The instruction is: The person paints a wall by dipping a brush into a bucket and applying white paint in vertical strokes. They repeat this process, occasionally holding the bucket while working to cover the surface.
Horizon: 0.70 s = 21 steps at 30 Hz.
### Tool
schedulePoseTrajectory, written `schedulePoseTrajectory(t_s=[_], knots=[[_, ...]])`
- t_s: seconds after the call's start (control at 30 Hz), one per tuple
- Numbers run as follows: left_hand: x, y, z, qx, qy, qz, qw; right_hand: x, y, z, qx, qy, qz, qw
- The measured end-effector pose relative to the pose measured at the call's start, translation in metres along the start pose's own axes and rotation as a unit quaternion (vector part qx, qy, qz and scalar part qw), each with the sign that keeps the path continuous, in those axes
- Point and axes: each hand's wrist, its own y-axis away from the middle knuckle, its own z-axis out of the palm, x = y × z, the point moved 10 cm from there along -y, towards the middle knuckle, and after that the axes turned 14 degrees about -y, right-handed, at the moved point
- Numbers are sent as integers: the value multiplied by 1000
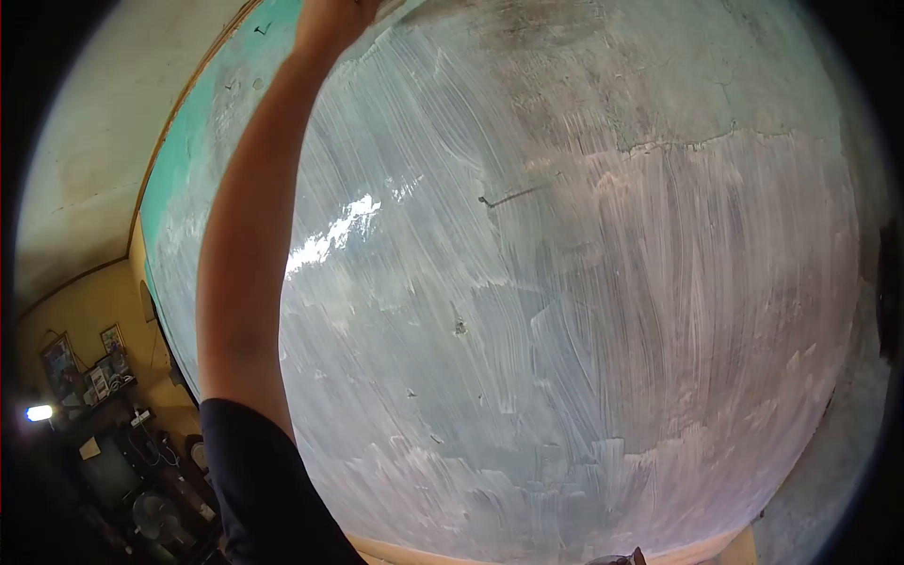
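My left arm, in a dark short sleeve, stretches up along the left part of a wall [565, 311]. My left hand [337, 17] is close to the wall at the top edge of the view. The frame cuts off most of its fingers, so their grip and anything in them are hidden. Whitish, streaky brush marks cover much of the wall, with a wet shine beside my forearm. Bare turquoise paint [179, 179] shows along the upper left edge, and a grey, stained patch [556, 38] lies near the top. My right hand is out of view.
A nail [485, 201] sticks out of the wall, and another hook [262, 29] is at upper left. At lower left are a fan [158, 518], a bright lamp [40, 412] and framed pictures [60, 363]. A small dark pointed object [638, 556] shows at the bottom edge.
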Motion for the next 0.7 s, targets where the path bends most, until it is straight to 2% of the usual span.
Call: schedulePoseTrajectory(t_s=[0.03, 0.07, 0.1, 0.13, 0.2, 0.27, 0.3, 0.37, 0.43, 0.5, 0.53, 0.57, 0.6, 0.63, 0.67, 0.7], knots=[[15, 12, -3, 55, -28, 53, 997, 2, -1, 0, 0, -1, 2, 1000], [16, 27, 21, -25, -51, 48, 997, 3, -3, -2, 9, 2, -1, 1000], [32, 49, 29, -37, 18, 48, 998, 3, -3, -3, 19, 7, -3, 1000], [63, 78, 21, -21, 96, 88, 991, 4, -3, -3, 20, 9, -2, 1000], [124, 131, -1, -20, 55, 174, 983, 5, -2, 0, 22, 16, 0, 1000], [177, 170, -36, -37, 115, 217, 969, 6, -5, 0, 22, 20, 7, 1000], [197, 183, -53, -73, 149, 226, 960, 7, -6, 0, 22, 21, 14, 999], [216, 185, -69, -111, 185, 236, 948, 12, -5, 4, 15, 27, 9, 999], [216, 182, -61, -204, 298, 182, 915, 16, -4, 11, 4, 35, 3, 999], [186, 156, -34, -203, 326, 113, 916, 19, 1, 12, 17, 21, 5, 1000], [146, 133, 9, -315, 303, 13, 899, 19, -1, 10, 13, 21, 1, 1000], [119, 120, 29, -300, 302, -1, 905, 21, -3, 1, 20, 12, 8, 1000], [92, 109, 38, -305, 304, -75, 899, 22, -4, -3, 26, 3, 14, 1000], [71, 94, 40, -272, 312, -67, 908, 21, -3, -1, 24, 2, 12, 1000], [46, 81, 48, -273, 306, -113, 905, 21, -1, -1, 36, -3, 5, 999], [21, 67, 53, -221, 339, -110, 908, 23, 0, -2, 49, -9, -1, 999]])
